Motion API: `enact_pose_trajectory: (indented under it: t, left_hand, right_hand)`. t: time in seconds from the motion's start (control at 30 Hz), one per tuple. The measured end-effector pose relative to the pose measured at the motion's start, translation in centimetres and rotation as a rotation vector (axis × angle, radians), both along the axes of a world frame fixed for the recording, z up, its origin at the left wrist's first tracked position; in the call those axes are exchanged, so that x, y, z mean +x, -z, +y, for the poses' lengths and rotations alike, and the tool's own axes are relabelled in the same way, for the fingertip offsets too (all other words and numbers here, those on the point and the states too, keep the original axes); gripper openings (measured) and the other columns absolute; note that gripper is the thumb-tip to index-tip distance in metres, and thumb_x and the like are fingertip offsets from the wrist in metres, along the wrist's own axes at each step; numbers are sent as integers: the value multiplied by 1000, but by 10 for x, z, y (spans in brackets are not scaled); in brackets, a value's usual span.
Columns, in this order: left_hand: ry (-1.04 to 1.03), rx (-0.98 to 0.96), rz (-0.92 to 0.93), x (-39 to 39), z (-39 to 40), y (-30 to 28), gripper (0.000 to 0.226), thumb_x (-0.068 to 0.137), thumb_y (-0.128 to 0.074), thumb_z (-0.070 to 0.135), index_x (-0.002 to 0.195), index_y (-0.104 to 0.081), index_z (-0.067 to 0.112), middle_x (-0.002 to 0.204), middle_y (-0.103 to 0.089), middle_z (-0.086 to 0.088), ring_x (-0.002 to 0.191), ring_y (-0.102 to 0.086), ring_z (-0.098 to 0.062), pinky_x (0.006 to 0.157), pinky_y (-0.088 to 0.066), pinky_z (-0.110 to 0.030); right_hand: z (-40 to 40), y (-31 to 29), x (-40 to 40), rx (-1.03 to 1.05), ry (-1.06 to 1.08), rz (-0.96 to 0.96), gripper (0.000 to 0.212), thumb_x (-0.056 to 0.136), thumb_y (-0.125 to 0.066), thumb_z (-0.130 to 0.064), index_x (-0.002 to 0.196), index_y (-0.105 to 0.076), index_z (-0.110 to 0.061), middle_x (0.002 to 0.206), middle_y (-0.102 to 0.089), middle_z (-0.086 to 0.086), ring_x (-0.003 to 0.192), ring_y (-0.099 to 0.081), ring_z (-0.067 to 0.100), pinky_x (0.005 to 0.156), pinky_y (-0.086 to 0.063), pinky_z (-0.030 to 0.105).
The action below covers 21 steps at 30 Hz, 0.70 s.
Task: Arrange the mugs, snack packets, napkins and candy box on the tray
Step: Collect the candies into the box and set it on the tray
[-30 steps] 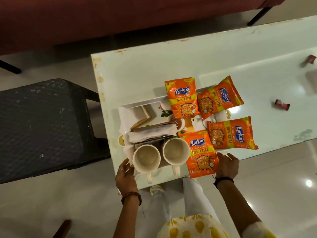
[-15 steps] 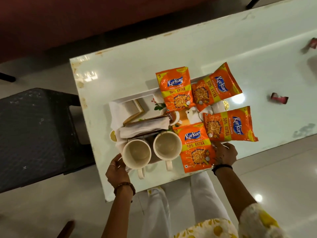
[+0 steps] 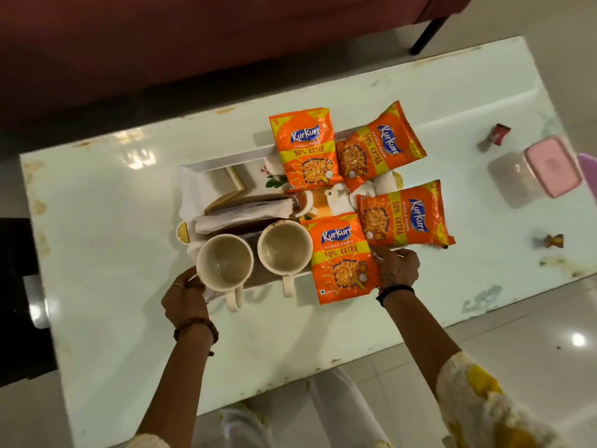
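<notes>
1. Nearest the camera, left hand [image 3: 185, 297] grips the tray [image 3: 223, 160] at its near-left corner, fingers closed on the rim beside the left mug [image 3: 225, 262]; right hand [image 3: 398, 268] holds the near-right edge, fingers tucked under the near packet [image 3: 343, 258].
2. 2 mugs, the second [image 3: 284, 247] alongside, stand upright, empty, at the tray's near edge.
3. Behind them, folded napkins [image 3: 242, 214] lie on the tray.
4. 4 snack packets lie on the right half; the right packet [image 3: 403, 215] overhangs.
5. Candy box: cannot tell; a pink-lidded container [image 3: 552, 166] sits well apart on the table [image 3: 106, 202].
6. Judgement: nearly done, box possibly left.
</notes>
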<state>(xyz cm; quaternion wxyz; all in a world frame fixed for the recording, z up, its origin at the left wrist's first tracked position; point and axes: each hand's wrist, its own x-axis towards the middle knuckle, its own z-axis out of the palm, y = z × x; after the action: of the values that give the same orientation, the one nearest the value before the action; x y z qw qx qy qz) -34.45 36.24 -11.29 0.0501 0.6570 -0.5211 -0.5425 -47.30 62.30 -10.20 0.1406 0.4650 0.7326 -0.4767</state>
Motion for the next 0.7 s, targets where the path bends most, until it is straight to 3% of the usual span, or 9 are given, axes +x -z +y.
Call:
enact_pose_trajectory:
  t: [0.1, 0.23, 0.37, 0.47, 0.53, 0.6, 0.63, 0.7]
  left_hand:
    - [0, -17, 7, -18, 12, -4, 31, 72, -51, -9, 86, -64, 16, 97, -66, -17, 96, -61, -35, 93, -49, -52]
    - [15, -45, -8, -26, 16, -5, 33, 76, -50, -8, 100, -65, 10, 112, -64, -24, 108, -58, -38, 95, -47, -52]
    - [74, 40, 17, -24, 16, -9, 38, 81, -54, -7, 116, -57, 8, 121, -59, -20, 104, -56, -34, 94, -47, -48]
    - [35, 107, 47, -18, 24, -13, 44, 86, -48, -8, 126, -51, 10, 130, -53, -16, 117, -51, -33, 93, -46, -43]
    - [-38, 104, 68, -8, 38, -16, 44, 87, -46, -8, 127, -49, 9, 134, -49, -17, 120, -49, -33, 93, -43, -42]
    - [-141, -35, 69, 6, 63, -22, 43, 84, -47, -10, 124, -49, 6, 128, -49, -22, 113, -52, -33, 92, -43, -38]
    - [-168, -152, 74, 11, 79, -26, 41, 82, -48, -11, 120, -51, 3, 118, -51, -19, 107, -54, -33, 90, -45, -31]
    - [-163, -321, 137, 15, 117, -39, 33, 80, -49, -13, 108, -55, 4, 96, -49, 0, 89, -55, -26, 77, -45, -13]
  right_hand:
    - [12, 6, -19, -15, -42, -9, 49, 70, -74, -20, 108, -54, 4, 112, -63, 22, 101, -61, 38, 89, -51, 46]
    - [19, 10, -24, -56, -54, -14, 47, 73, -72, -16, 109, -53, 7, 110, -64, 21, 98, -63, 36, 80, -51, 38]
    - [21, 10, -20, -60, -92, -12, 45, 75, -71, -21, 109, -55, 3, 111, -65, 20, 100, -62, 36, 91, -50, 44]
    - [27, 9, -14, -109, -133, -22, 49, 72, -71, -27, 109, -58, 3, 113, -65, 21, 98, -62, 36, 93, -49, 44]
    - [29, 1, -8, -176, -95, 4, 47, 74, -70, -19, 113, -55, 2, 116, -63, 20, 97, -62, 34, 92, -50, 46]
    - [32, -11, 2, -179, -62, 46, 41, 79, -66, -7, 117, -52, 0, 109, -64, 13, 103, -60, 34, 93, -50, 46]
    - [33, -17, 7, -156, -77, 83, 40, 80, -64, -4, 117, -51, 0, 106, -64, 11, 105, -58, 32, 94, -49, 41]
    - [35, -31, 19, -54, -150, 204, 37, 80, -62, 0, 115, -50, 1, 111, -61, 14, 100, -57, 27, 86, -46, 15]
